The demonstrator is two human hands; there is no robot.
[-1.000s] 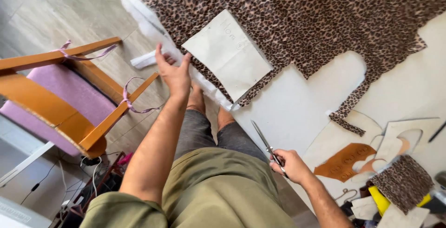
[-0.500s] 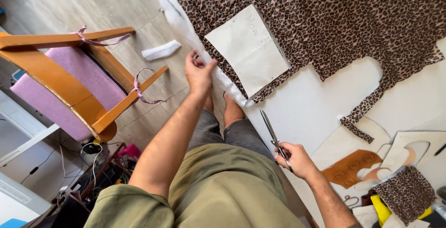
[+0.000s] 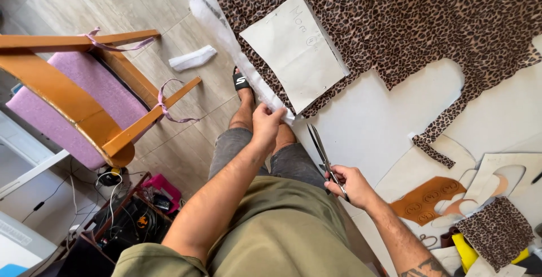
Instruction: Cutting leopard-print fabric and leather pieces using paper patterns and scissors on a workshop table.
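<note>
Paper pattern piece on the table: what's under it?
The paper pattern piece lies on the leopard-print fabric, which shows past its top and right edges. A white lining strip runs along the left. What lies directly beneath the paper is covered.

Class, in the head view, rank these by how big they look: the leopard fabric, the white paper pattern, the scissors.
1. Leopard fabric, largest by far.
2. Paper pattern.
3. Scissors, smallest, though nearer the camera.

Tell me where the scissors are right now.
In the head view, the scissors are in the right hand, low and centre-right over the white table, blades pointing toward the paper pattern.
</note>
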